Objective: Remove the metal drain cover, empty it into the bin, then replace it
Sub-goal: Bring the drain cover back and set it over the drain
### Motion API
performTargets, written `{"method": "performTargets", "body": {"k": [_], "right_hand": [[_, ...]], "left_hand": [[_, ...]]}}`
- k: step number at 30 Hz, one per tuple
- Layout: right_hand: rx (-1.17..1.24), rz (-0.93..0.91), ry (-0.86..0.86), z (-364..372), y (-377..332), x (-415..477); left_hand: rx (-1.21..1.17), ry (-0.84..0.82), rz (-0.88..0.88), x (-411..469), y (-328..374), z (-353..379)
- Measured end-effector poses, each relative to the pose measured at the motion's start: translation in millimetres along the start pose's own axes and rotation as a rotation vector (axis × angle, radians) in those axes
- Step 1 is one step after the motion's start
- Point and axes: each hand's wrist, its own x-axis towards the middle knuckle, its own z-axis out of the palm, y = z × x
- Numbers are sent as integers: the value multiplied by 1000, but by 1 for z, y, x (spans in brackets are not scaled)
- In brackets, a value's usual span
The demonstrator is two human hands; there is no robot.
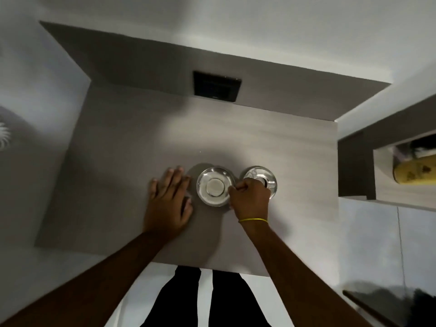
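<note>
A round shiny metal drain cover [215, 186] with a pale centre lies on the grey basin floor [132, 161] and casts a shadow to its left. My right hand [250, 199] is curled at the cover's right rim, fingertips pinching its edge. Just to the right sits a second round metal ring, the drain opening [260, 177], partly hidden behind my right knuckles. My left hand [168, 201] rests flat on the basin floor to the left of the cover, fingers spread, touching nothing else. No bin is in sight.
A dark square opening [217, 89] sits in the basin's back wall. To the right, a recessed shelf [382, 178] holds a yellow object [415, 172]. My legs in black trousers [207, 300] stand below the basin's front edge. A dark object [387, 303] lies at the lower right.
</note>
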Motion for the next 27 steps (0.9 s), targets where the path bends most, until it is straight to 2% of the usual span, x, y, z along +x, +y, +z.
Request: {"method": "performTargets", "body": {"k": [10,14,18,23,27], "right_hand": [[-62,-17,78,17,0,-6],[-274,-155,165,0,-5,-9],[-358,-333,275,-29,0,5],[-665,-249,-13,-37,6,16],[-722,-256,-75,-34,0,16]], "left_hand": [[-48,31,-19,-1,1,-1],[-43,22,-19,-1,0,0],[-29,41,-15,-1,0,1],[-36,55,-11,-1,1,1],[-38,47,-22,1,3,-3]]}}
